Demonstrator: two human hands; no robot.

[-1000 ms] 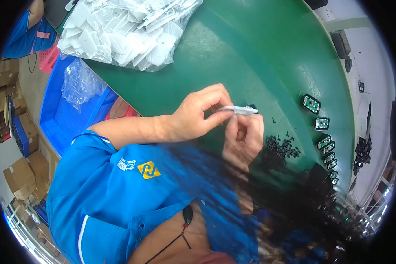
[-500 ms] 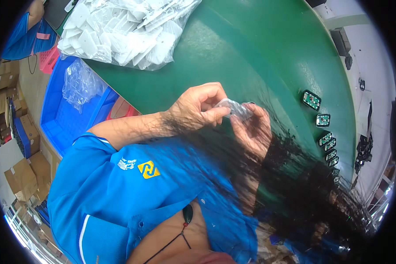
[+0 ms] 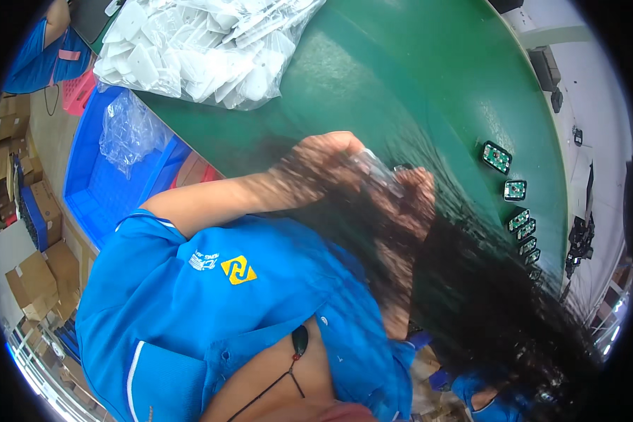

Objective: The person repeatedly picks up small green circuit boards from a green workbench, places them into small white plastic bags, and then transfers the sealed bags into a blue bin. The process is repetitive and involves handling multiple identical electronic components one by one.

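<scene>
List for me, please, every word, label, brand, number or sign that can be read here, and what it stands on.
Blue shirt: white lettering beside a yellow diamond emblem; I describe these rather than copy them.
Pale item between the left hand and right hand: blurred, partly behind hair, nothing readable.
Green circuit boards: any print is too small to read.
Cardboard boxes: any print is too small to read.

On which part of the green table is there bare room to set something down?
Bare: the green tabletop between the clear plastic bag of flat white parts and the row of black-cased green circuit boards. Crowded: at both borders. Dark hair hides the surface beside the right hand.
</scene>
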